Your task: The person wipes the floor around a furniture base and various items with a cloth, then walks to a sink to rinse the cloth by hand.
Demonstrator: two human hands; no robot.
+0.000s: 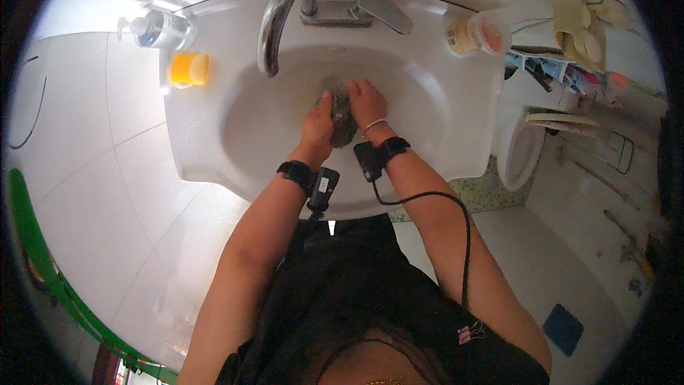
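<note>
My left hand [318, 130] and my right hand [367, 105] are together over the basin of a white sink [239, 114]. Between them is a dark grey-green oblong thing [344, 120], gripped from both sides by curled fingers. Its kind is not clear, and the hands cover part of it. A chrome faucet [269, 36] arches over the basin just beyond the left hand, its lever [385, 11] off to the right. Whether water is running cannot be made out.
On the sink's left ledge stand a clear pump bottle [160, 30] and a yellow-orange container [189, 70]. A tub with a pinkish lid [476, 34] is on the right ledge. A white toilet [524, 146] stands to the right. A black cable [463, 221] runs along my right arm.
</note>
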